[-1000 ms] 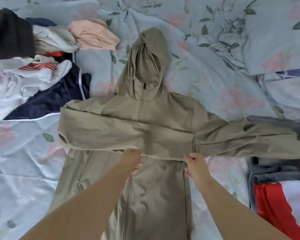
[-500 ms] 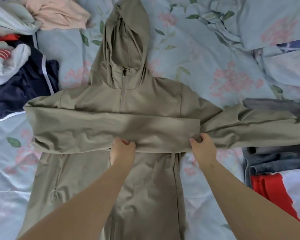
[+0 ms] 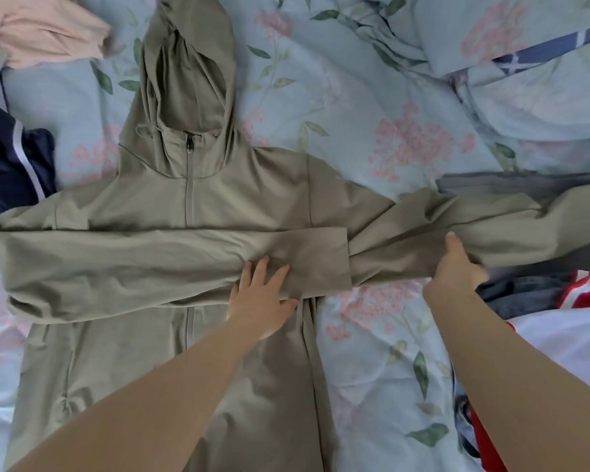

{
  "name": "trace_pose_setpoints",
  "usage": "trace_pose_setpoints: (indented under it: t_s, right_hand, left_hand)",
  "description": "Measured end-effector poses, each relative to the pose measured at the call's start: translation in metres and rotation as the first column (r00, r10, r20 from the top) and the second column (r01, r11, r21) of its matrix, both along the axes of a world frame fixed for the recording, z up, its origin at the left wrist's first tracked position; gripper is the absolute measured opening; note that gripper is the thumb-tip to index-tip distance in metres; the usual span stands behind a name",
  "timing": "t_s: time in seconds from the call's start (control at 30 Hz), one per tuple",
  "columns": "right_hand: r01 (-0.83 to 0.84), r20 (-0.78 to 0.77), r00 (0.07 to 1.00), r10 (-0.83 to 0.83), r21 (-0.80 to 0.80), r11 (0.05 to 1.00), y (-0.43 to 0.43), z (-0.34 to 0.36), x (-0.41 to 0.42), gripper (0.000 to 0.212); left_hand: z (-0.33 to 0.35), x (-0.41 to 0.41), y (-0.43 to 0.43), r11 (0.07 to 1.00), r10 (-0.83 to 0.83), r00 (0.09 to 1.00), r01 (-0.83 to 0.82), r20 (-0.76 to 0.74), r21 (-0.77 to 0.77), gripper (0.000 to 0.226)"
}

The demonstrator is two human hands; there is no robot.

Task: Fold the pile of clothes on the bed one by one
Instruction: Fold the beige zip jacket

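An olive-green zip hoodie lies face up on the floral bedsheet, hood pointing away from me. One sleeve is folded flat across the chest. My left hand presses on that folded sleeve near its cuff with fingers spread. My right hand grips the other sleeve, which stretches out to the right, thumb on top of the cloth.
A peach garment and a navy garment with a white stripe lie at the upper left. Grey, blue, red and white clothes are heaped at the right. A pillow sits at the upper right.
My left hand opened from a grip on the folded sleeve's edge and now lies flat on it. My right hand slid right along the outstretched sleeve and holds it farther out.
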State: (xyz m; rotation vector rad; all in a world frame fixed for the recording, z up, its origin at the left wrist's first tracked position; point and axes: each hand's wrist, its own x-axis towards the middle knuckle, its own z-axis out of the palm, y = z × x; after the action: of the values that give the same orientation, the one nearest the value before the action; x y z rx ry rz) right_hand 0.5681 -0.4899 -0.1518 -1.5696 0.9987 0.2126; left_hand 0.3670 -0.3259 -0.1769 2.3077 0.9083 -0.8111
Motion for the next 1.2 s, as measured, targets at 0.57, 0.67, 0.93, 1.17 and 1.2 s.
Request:
trace_pose_setpoints:
  t_s: [0.57, 0.67, 0.93, 1.17, 1.2]
  right_hand:
    - [-0.867, 0.007, -0.497, 0.868, -0.050, -0.496, 0.066, 0.045, -0.125, 0.040]
    - [-0.976, -0.132, -0.219, 0.967, 0.008, -0.220, 0.062, 0.031, -0.128, 0.025]
    - [-0.912, -0.183, 0.387, 0.904, 0.066, 0.404, 0.072, 0.014, -0.121, 0.020]
    - [-0.973, -0.209, 0.230, 0.950, -0.076, 0.219, 0.076, 0.009, -0.135, 0.029]
    - [-0.973, -0.206, 0.226, 0.952, -0.092, 0.211, 0.076, 0.008, -0.136, 0.031]
  left_hand:
    - [0.040, -0.057, 0.072, -0.340, 0.930, -0.337, -0.633, -0.149, -0.696, 0.047]
    - [0.042, -0.065, 0.075, -0.242, 0.965, -0.248, -0.708, -0.087, -0.663, 0.041]
    - [0.022, -0.046, 0.050, 0.883, 0.439, 0.830, -0.469, 0.343, 0.004, 0.070]
    - [0.021, -0.019, 0.070, 0.629, 0.774, 0.618, -0.727, 0.138, -0.273, 0.043]
    - [0.026, -0.021, 0.074, 0.579, 0.810, 0.563, -0.728, 0.163, -0.368, 0.024]
